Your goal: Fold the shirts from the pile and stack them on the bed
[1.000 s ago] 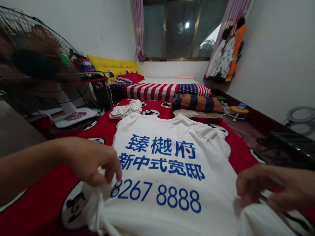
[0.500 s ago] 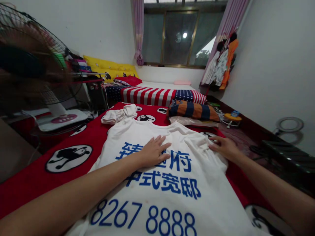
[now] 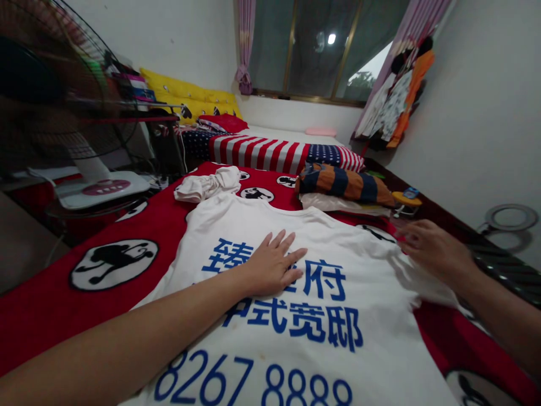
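Observation:
A white T-shirt [image 3: 262, 316] with blue Chinese characters and a phone number is spread on a red blanket [image 3: 177, 225] with black and white figures. My left hand [image 3: 274, 265] rests flat on the printed chest, fingers spread. At the garment's right shoulder is my right hand [image 3: 435, 248], with its fingers curled and slightly blurred. Under that hand the right sleeve [image 3: 426, 285] stretches outward. Whether its fingertips grip the cloth cannot be made out. A crumpled white cloth [image 3: 207, 185] lies beyond the left shoulder.
A folded orange and navy striped garment [image 3: 346, 185] lies on a packet past the collar. At left a fan [image 3: 93, 183] stands close to the blanket. Behind is a bed with a striped cover [image 3: 257, 151]. A small yellow stool [image 3: 406, 200] and hanging clothes [image 3: 406, 101] are at right.
My right hand has moved right and slightly nearer, and the right sleeve now extends farther outward. My left hand stays flat on the chest print. The view has tilted slightly.

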The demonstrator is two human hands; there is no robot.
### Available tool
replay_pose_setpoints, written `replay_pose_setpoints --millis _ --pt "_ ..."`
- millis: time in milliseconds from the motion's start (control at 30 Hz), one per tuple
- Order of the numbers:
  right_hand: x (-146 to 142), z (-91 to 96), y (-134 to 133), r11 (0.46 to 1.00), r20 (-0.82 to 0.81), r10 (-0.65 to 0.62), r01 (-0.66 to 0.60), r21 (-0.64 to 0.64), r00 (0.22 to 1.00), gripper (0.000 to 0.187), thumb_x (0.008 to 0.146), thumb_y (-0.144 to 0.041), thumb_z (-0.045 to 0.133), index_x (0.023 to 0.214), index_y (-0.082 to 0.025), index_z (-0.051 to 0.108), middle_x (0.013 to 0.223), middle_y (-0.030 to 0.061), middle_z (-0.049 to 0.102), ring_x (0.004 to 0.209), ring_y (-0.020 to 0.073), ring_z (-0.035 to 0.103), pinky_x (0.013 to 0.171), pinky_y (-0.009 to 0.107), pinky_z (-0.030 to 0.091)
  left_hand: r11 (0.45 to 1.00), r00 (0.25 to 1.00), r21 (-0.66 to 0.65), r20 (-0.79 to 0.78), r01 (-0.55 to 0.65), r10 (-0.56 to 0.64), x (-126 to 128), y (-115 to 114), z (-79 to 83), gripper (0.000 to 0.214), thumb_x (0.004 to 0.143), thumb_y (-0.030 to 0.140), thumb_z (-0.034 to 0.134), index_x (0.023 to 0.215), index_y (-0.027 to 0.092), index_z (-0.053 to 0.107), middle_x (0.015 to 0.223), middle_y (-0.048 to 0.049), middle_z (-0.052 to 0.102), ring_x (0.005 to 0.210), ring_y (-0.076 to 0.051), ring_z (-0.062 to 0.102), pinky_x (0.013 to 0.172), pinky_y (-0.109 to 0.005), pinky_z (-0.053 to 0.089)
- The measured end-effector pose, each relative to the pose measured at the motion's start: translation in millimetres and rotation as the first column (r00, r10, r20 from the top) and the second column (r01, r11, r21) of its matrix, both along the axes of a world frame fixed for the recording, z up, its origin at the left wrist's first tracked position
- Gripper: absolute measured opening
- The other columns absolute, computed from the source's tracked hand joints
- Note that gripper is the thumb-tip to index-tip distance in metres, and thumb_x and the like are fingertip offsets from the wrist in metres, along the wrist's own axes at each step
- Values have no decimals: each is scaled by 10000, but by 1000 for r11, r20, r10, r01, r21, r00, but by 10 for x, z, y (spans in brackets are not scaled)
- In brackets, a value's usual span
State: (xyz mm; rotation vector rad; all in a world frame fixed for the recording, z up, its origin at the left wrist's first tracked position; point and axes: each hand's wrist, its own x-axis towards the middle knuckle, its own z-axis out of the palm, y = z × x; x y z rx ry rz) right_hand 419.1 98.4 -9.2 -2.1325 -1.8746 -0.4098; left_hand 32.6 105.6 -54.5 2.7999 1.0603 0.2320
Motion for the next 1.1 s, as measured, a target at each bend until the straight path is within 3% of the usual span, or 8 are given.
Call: replay_pose_setpoints --millis 133,267,367,467,600,733,900,1100 --pt "-636 -54 479 990 -142 89 -104 -99 986 425 826 -447 555 1119 -150 639 1123 131 673 963 271 641 798 356 488 1000 1000 -3 20 -8 8 1 -32 16 587 964 559 271 1489 300 316 1604 -102 125 1470 -329 70 1155 -561 110" --pt "-949 -356 706 996 -55 80 -82 -43 995 472 862 -474 522 1184 -142 619 1164 162 641 1040 299 614 808 363 467 999 999 -20 36 25 -24 -28 -28 59 596 954 571 298 1476 288 350 1597 -98 172 1467 -325 116 1158 -547 144" --pt "-950 -497 717 996 -77 86 -84 27 993 389 888 -465 474 1067 -188 680 1070 117 658 960 277 631 727 340 451 999 997 -17 65 39 -37 -183 152 108 588 925 551 415 1423 239 444 1541 -100 339 1430 -272 279 1156 -431 250" --pt "-882 -529 703 994 -134 93 -85 64 987 371 877 -469 481 991 -192 702 985 91 673 881 253 634 667 318 422 973 970 49 100 -226 220 -489 521 155 482 920 389 477 1357 190 515 1451 -115 470 1357 -240 407 1107 -368 348" --pt "-848 -531 714 990 -144 105 -90 109 984 362 861 -473 494 926 -187 706 930 85 674 827 237 619 633 311 396 837 864 215 88 -502 496 -897 989 214 478 873 235 522 1339 130 500 1410 -150 488 1325 -267 423 1104 -395 347" --pt "-860 -549 714 986 -170 106 -83 142 980 349 848 -468 496 891 -190 704 915 82 677 805 230 611 625 312 390 784 826 292 43 -549 562 -991 1102 272 441 867 274 549 1298 182 523 1358 -133 502 1223 -285 503 982 -383 448" --pt "-890 -475 632 981 -293 93 -38 189 952 301 823 -434 518 865 -208 712 933 66 701 829 232 626 656 312 407 760 773 178 7 -625 635 -906 1149 337 263 846 273 549 1073 197 659 1152 -99 619 1006 -260 619 824 -331 490" --pt "-775 -231 554 910 -286 75 51 411 955 327 827 -424 532 920 -177 725 964 93 719 829 224 632 706 298 429 748 796 301 364 -591 483 -799 1306 595 255 806 160 490 936 143 708 937 -93 673 932 -235 602 862 -328 459"
